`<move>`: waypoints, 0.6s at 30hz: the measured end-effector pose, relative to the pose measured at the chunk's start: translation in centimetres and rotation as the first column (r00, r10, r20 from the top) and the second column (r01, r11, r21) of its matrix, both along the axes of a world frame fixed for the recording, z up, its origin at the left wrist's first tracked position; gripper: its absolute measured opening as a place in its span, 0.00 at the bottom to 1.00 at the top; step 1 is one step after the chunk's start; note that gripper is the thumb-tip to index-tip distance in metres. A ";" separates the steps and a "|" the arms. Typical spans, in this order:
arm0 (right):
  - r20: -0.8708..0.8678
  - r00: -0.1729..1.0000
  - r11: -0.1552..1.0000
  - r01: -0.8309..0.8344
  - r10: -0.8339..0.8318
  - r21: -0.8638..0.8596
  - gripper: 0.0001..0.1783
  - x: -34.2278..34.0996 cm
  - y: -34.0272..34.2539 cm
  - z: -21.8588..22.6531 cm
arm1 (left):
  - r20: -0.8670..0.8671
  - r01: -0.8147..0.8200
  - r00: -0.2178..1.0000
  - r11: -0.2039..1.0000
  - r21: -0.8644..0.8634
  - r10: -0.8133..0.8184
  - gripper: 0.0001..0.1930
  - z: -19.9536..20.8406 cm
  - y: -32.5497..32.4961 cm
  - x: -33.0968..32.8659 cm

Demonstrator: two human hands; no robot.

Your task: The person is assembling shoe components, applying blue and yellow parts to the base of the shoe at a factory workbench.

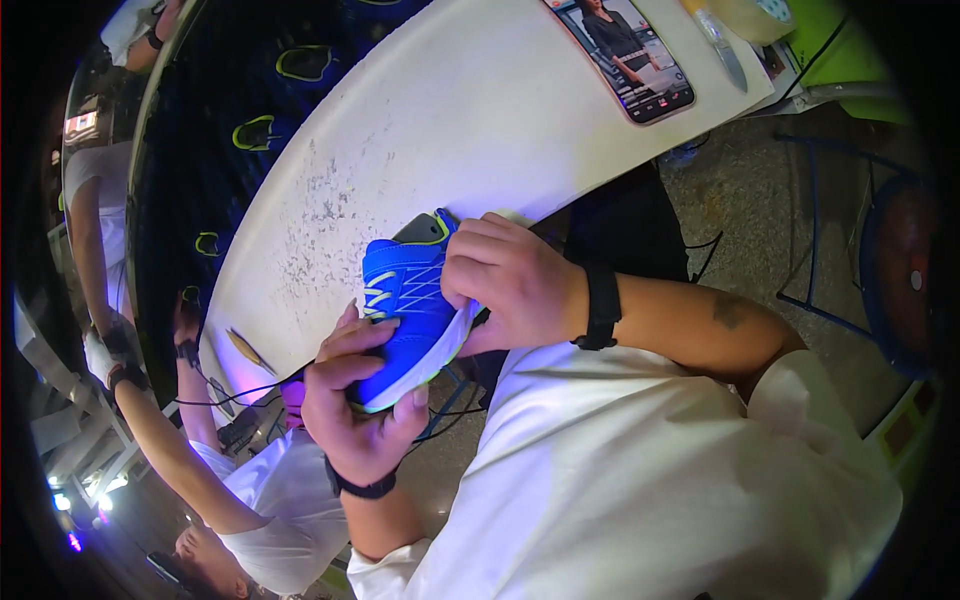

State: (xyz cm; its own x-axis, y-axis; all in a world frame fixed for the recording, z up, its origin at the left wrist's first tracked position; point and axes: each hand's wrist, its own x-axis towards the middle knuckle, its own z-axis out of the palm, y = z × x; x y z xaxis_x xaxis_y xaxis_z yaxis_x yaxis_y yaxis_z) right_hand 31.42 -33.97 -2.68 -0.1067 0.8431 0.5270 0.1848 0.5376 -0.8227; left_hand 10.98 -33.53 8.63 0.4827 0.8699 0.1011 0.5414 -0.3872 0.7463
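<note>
A blue sneaker with pale laces, a white sole and yellow-green trim is held in front of me, over the table's near edge. My left hand grips its toe end, thumb by the sole and fingers over the upper. Curled against the sole side near the heel is my right hand. Its fingertips pinch at a whitish edge there; I cannot tell whether that is the sole or a separate white piece. The sneaker's far side and underside are hidden.
On the white table lie a phone, a knife and a tape roll. Several dark shoes sit on a dark line beyond. A co-worker reaches in at left; a blue stool stands right.
</note>
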 end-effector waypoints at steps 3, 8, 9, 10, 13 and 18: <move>-0.007 0.998 0.998 -0.059 0.059 -0.030 0.22 -0.5 0.5 -0.9 | -0.144 0.039 0.989 0.998 0.047 -0.031 0.23 0.7 1.0 0.2; -0.008 0.991 0.991 -0.135 0.135 -0.006 0.23 -1.4 1.7 -0.8 | -0.132 0.120 0.986 0.986 0.116 -0.104 0.20 0.0 2.5 -2.2; 0.042 0.992 0.992 -0.114 0.116 -0.051 0.23 -1.5 1.7 -0.6 | -0.093 0.154 0.985 0.984 0.086 -0.146 0.22 -0.5 3.0 -3.1; 0.093 0.991 0.991 -0.092 0.101 -0.094 0.23 -1.7 1.8 -0.4 | -0.095 0.140 0.987 0.987 0.085 -0.132 0.22 -0.6 3.5 -3.8; 0.170 0.976 0.973 -0.100 0.136 -0.206 0.23 -2.2 2.2 0.6 | -0.017 0.076 0.997 0.994 -0.073 -0.078 0.28 -1.2 3.9 -5.0; 0.388 0.914 0.980 -0.048 0.120 -0.192 0.23 -4.8 2.5 1.7 | -0.469 -0.194 0.881 0.856 -0.479 -0.062 0.30 -0.5 5.8 -4.2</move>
State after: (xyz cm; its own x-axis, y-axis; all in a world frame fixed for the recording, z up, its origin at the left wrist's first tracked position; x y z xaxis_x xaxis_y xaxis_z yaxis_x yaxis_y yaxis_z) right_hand 26.58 -31.49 -0.99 -0.3502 0.8962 0.2722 0.4748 0.4204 -0.7732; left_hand 6.75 -27.72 8.17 0.3000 0.7664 -0.5680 0.8739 0.0179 0.4857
